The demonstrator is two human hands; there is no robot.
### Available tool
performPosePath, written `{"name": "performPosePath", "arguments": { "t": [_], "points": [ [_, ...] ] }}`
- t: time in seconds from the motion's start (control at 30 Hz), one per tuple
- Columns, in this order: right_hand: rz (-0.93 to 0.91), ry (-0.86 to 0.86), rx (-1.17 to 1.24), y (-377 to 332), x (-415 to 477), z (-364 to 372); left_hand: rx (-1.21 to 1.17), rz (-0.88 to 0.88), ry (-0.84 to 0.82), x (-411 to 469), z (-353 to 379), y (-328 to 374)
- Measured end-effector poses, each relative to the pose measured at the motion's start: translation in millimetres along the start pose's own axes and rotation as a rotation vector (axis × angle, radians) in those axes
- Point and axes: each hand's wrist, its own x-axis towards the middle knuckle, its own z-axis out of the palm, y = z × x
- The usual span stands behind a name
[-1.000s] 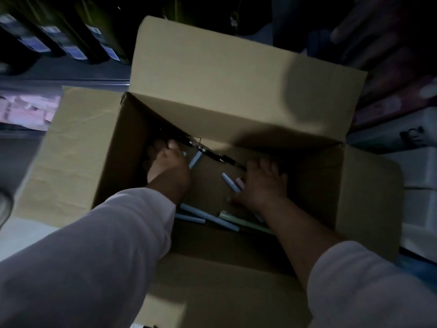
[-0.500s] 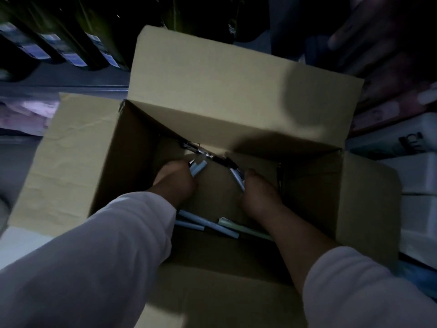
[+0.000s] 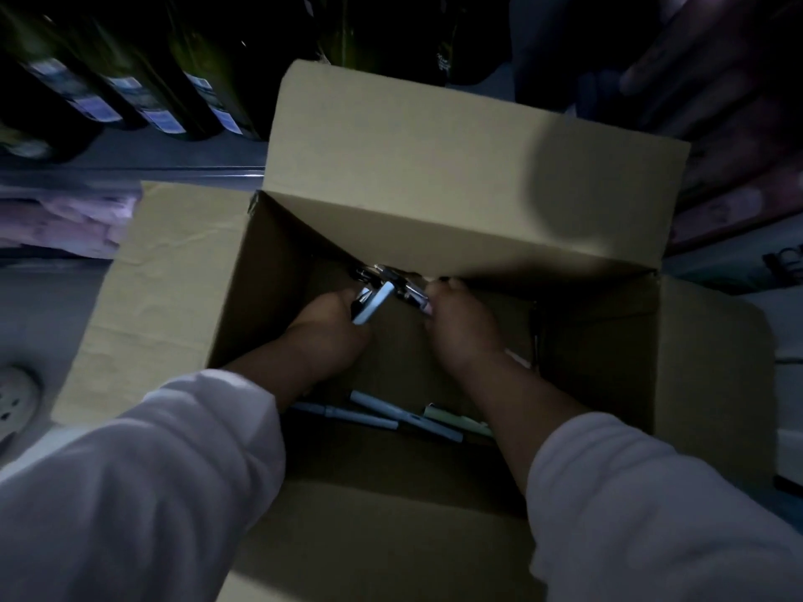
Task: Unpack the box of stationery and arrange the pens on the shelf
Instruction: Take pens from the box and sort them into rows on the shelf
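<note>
**Pens in Box: Both Hands Engaged**

The pens being handled sit low in the cardboard box (image 3: 269, 271), at its far end, between the two hands. The left hand (image 3: 330, 336) has its fingers curled tight round a pale blue pen (image 3: 376, 304), which points away from the person and to the right. A dark pen (image 3: 391, 283) with bright metal clips crosses just beyond that grip. The right hand (image 3: 465, 336) has its fingers curled round this pen's right end. Whether either hand holds more than one pen cannot be told.

Behind both wrists, nearer the person, loose pens (image 3: 378, 417) in pale blue and pale green lie flat on the box floor, partly covered by the forearms.

The far flap (image 3: 434, 167) stands up just beyond the hands and shades the fingertips, which are hard to make out. The left flap (image 3: 174, 262) lies outward, left of the left hand. White sleeves (image 3: 143, 493) cover both forearms and hide part of the near box wall.

Beyond the far flap, dark labelled bottles (image 3: 130, 89) stand in a row on a shelf (image 3: 130, 158). To the right of the right hand, outside the box, stacked packages (image 3: 738, 202) are too dim to identify.
</note>
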Motion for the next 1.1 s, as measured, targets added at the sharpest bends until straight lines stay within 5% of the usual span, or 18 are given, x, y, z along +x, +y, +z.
{"name": "performPosePath", "arguments": {
  "t": [0.33,0.63,0.87,1.1],
  "points": [
    [0.096,-0.022,0.084,-11.0,-49.1,-59.9,-0.345,-0.026,0.007,-41.7,-33.7,26.8],
    [0.116,0.111,0.230,-45.2,-146.3,-161.3,-0.553,0.007,0.232,-128.5,-117.1,92.3],
    [0.092,0.260,0.355,-77.0,-232.5,-248.2,-0.636,0.064,0.170,-213.3,-180.8,149.8],
    [0.122,0.431,0.794,-80.4,-318.7,-316.2,-0.729,0.221,0.104,-299.8,-208.3,191.6]
  ]
}}
